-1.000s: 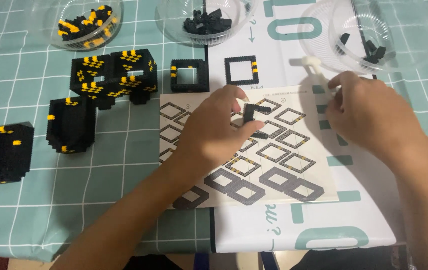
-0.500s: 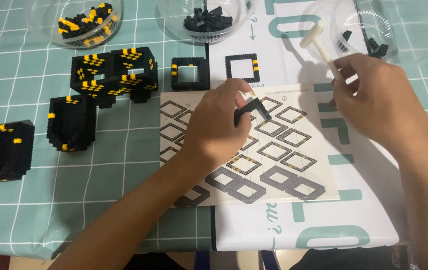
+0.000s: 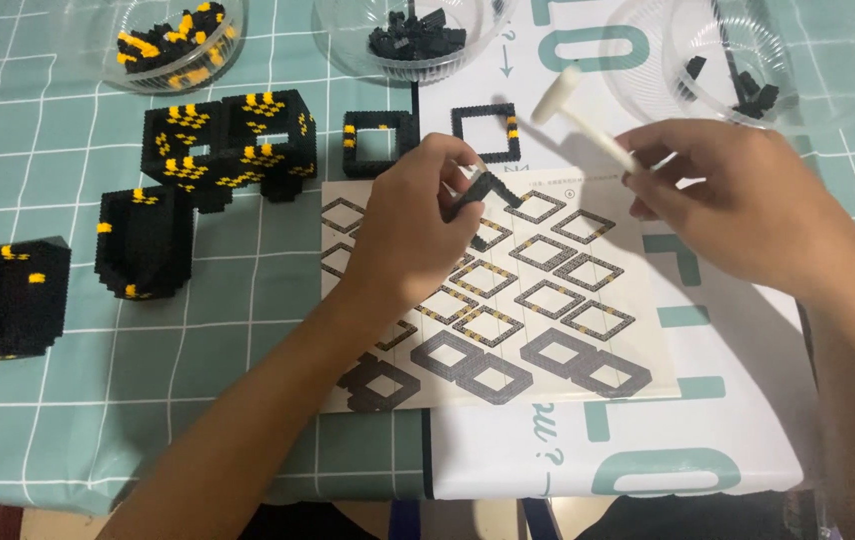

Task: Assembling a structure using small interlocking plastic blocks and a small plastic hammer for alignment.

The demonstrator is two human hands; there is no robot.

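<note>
The desk (image 3: 68, 420) carried a teal grid-lined cloth and a glossy white sheet. My left hand (image 3: 413, 235) pinched an angled black brick piece (image 3: 483, 190) above the printed diagram sheet (image 3: 548, 300). My right hand (image 3: 738, 205) gripped a small white plastic hammer (image 3: 578, 115).

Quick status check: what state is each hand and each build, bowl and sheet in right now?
left hand: pinching an L-shaped black brick strip
right hand: gripping a small white hammer, head raised
instruction sheet: flat, partly covered
black square frames: flat, hollow
black-and-yellow block builds: upright, open-topped
three clear bowls: holding loose bricks
</note>
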